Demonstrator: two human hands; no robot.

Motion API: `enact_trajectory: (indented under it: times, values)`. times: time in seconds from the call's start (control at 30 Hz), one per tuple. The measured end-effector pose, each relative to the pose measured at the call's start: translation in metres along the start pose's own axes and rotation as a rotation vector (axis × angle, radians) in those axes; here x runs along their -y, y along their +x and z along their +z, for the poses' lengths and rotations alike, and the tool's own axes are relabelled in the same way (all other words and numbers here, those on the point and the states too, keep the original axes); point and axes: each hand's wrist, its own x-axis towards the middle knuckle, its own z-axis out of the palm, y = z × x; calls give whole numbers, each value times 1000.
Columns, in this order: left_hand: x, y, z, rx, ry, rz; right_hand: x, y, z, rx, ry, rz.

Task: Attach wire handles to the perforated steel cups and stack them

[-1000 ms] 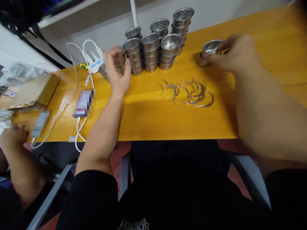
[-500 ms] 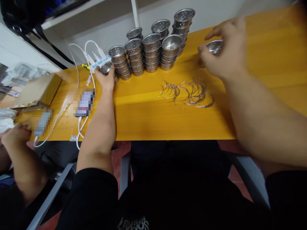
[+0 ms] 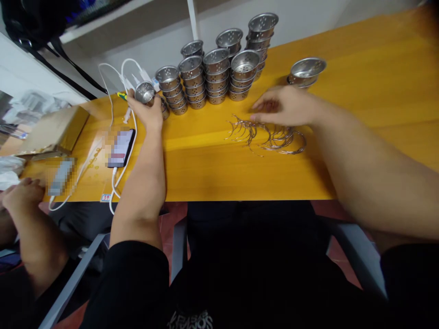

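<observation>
My left hand (image 3: 148, 112) grips a small perforated metal strainer cup (image 3: 145, 92) at the left end of the stacks, its fingers and thumb around the sides. Just below it is part of another strainer cup (image 3: 165, 109). Over the far edge of a loose pile of thin curved wires (image 3: 284, 141) hovers my right hand (image 3: 286, 106), thumb and fingers apart, holding nothing that I can see. Behind that hand a short stack of strainer cups (image 3: 307, 69) stands on the table.
Several stacks of strainer cups (image 3: 216, 75) stand along the wall on the yellow table (image 3: 212, 169). To the left lie a phone (image 3: 121, 148), white cables (image 3: 110, 107), a power strip and a cardboard box (image 3: 56, 130). Another person's hand (image 3: 24, 194) rests near a second phone (image 3: 61, 176).
My right hand has left the strainer cups on the right and moved left and nearer, to the wires. My left hand has raised its strainer cup slightly, to the left.
</observation>
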Motion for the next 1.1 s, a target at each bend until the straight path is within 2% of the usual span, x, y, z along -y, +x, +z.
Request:
enact_trajectory:
  times: [0.1, 0.13, 0.2, 0.23, 0.3, 0.37, 0.43, 0.57, 0.67, 0.73, 0.93, 1.1]
  values:
    - [-56, 2, 32, -2, -33, 19, -4, 3, 10, 139, -88, -67]
    - [-66, 6, 41, 0, -38, 27, -7, 5, 13, 153, -112, -80]
    - [-71, 17, 53, -43, -22, 29, -11, 8, 20, 150, -135, -96]
    - [-67, 23, 58, -101, -4, 27, -12, 9, 23, 150, -137, -107]
    - [-54, 35, 67, -301, 29, 35, -12, 10, 27, 158, -133, -122]
    - [-42, 42, 78, -372, 30, 63, -8, 10, 28, 175, -125, -118]
    - [-37, 42, 91, -333, 16, 112, -1, 8, 28, 197, -130, -113]
    - [-41, 31, 115, -167, -71, 198, 15, 3, 26, 217, -188, -104]
    - [-41, 26, 126, -44, -69, 196, 19, 2, 25, 211, -203, -136]
    - [-37, 25, 129, -2, -58, 203, 17, 2, 25, 187, -198, -156]
    - [-10, 32, 136, -2, -120, 221, 0, 5, 26, 121, -64, -156]
    - [15, 44, 146, -42, -100, 356, -14, 5, 24, 65, 107, -209]
